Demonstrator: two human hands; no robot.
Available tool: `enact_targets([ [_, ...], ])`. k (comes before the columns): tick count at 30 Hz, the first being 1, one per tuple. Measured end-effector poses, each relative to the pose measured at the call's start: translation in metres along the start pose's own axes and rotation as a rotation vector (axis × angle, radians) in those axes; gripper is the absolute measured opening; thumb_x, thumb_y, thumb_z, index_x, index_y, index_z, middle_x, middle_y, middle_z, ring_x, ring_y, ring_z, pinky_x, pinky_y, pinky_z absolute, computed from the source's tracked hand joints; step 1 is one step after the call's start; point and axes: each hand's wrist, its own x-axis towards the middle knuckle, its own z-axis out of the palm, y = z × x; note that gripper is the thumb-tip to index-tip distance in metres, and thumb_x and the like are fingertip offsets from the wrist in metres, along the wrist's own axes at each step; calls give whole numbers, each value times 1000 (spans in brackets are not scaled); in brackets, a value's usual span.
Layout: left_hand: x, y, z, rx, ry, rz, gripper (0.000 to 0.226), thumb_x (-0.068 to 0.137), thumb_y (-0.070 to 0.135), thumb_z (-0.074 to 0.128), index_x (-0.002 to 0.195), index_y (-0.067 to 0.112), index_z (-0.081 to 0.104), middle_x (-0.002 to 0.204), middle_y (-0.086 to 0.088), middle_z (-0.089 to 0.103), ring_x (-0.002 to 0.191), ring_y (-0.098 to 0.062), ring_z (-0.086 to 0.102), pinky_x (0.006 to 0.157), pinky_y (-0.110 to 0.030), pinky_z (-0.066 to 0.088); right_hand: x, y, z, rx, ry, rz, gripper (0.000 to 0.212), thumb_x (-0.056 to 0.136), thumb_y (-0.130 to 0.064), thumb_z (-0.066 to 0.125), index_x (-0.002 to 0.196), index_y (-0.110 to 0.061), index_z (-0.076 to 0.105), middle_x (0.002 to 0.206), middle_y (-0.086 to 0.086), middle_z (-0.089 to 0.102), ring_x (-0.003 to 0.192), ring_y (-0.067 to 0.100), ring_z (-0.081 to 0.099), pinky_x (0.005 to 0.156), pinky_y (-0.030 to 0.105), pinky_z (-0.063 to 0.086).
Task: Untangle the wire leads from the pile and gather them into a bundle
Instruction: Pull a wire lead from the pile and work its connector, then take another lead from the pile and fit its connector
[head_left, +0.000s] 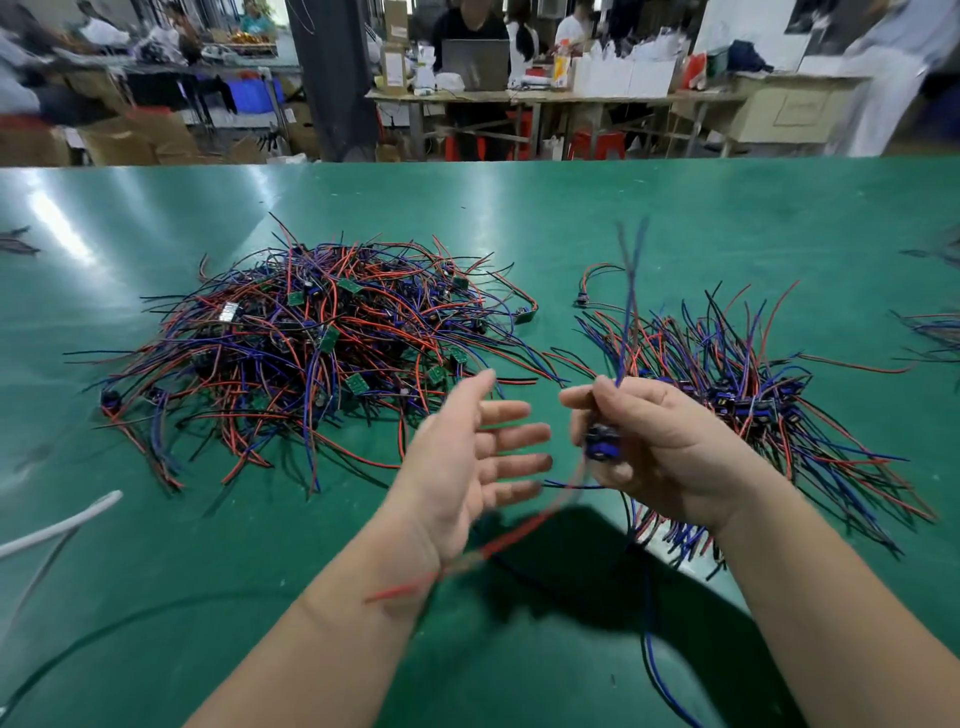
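Right hand (660, 447) is curled around one wire lead (602, 441), lifted above the counter (571, 208) between tangled pile (311, 353) and bundle (753, 405); left hand (467, 457) is spread. Probably the lead must next be laid onto the bundle.

Left hand (467, 457) open; right hand (665, 441) grips lead (600, 444).
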Motion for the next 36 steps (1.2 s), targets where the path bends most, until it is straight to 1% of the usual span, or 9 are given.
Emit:
enact_targets([
  [5,-1,-25,16,156,-173,34,43,89,51,53,91,12,70,87,-6,74,69,-15,71,54,-22,54,8,11,-2,-227,182,68,31,65,-39,69,79,-12,77,59,-4,61,44,6,42,41,13,40],
  [8,-1,-35,19,255,-162,142,21,95,23,56,85,8,67,79,-4,72,53,-8,65,43,-16,47,10,15,-4,-314,234,57,31,64,-42,68,76,-14,77,48,-5,50,38,4,35,39,13,36],
  [11,-1,-31,17,284,-170,170,21,96,18,53,83,9,66,70,-2,71,40,-4,56,37,-14,41,12,17,-7,-328,307,-15,32,66,-43,68,76,-15,77,48,-8,49,37,4,31,36,13,26],
  [15,-4,-28,14,303,-261,112,19,96,20,54,90,6,65,66,-1,71,39,-4,54,38,-14,40,16,9,-20,-68,539,-145,26,83,-35,64,78,-11,72,51,-5,48,36,6,32,36,14,20],
  [21,-10,-35,15,439,-447,-20,19,97,19,53,98,3,62,67,1,70,45,-5,59,44,-14,45,11,-14,-53,432,838,-259,26,96,-29,53,77,-13,60,50,-9,47,36,-1,42,36,10,31],
  [25,-9,-32,16,337,-346,17,20,97,22,52,96,4,62,68,0,70,47,-6,60,44,-15,45,10,-17,-61,581,916,-335,34,101,-32,39,79,-14,59,65,-1,51,43,6,52,44,13,39],
  [30,-2,-22,11,91,-178,86,23,96,26,51,93,7,65,67,-1,71,44,-4,58,42,-14,44,14,-8,-43,422,749,-95,20,95,-20,46,77,-13,52,56,2,45,41,11,40,39,14,31],
  [32,0,-20,10,38,-131,110,23,96,26,51,92,9,65,67,0,71,44,-3,59,42,-14,45,15,-3,-30,197,662,-64,14,92,-14,53,79,-13,54,56,2,47,39,10,41,38,14,30],
  [36,2,-22,10,29,-97,143,25,97,26,49,91,8,64,69,-3,72,44,-6,60,42,-16,47,8,9,-5,-472,317,-275,10,86,-11,66,91,-19,71,69,-2,61,54,12,52,51,18,41],
])
